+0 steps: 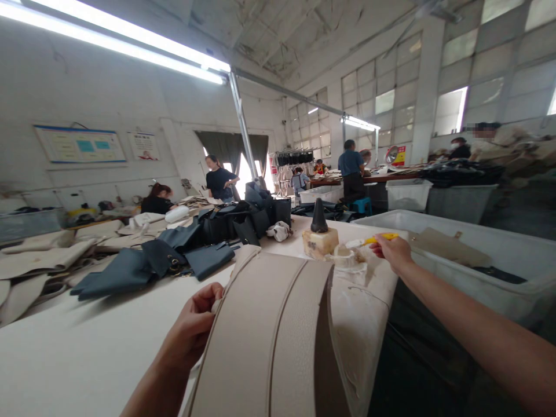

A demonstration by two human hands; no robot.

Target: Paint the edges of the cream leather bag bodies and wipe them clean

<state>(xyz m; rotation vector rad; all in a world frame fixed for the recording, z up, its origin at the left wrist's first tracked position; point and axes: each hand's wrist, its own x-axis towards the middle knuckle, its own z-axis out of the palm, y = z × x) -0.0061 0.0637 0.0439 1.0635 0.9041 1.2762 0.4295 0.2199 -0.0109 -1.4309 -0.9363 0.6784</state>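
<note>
A curved beige leather panel (260,324) with raised seams fills the near middle of the view, arching up over the white table. At its left edge, my left hand (195,318) is closed, thumb and fingers pinching the rim. My right hand (393,252) reaches forward at the right, closed around a yellow-handled brush (380,238). The whitish end of the brush is beside a glue-crusted white pot (347,259), but its exact contact is too small to tell. Just behind the pot, a black cone (319,217) stands on a stained yellowish block (320,242).
Dark blue leather pieces (191,249) are heaped across the table, with beige pieces (43,255) at far left. A white plastic bin (460,231) holding bag parts stands right of the table edge. A metal post (242,116) rises behind. Several people work farther back.
</note>
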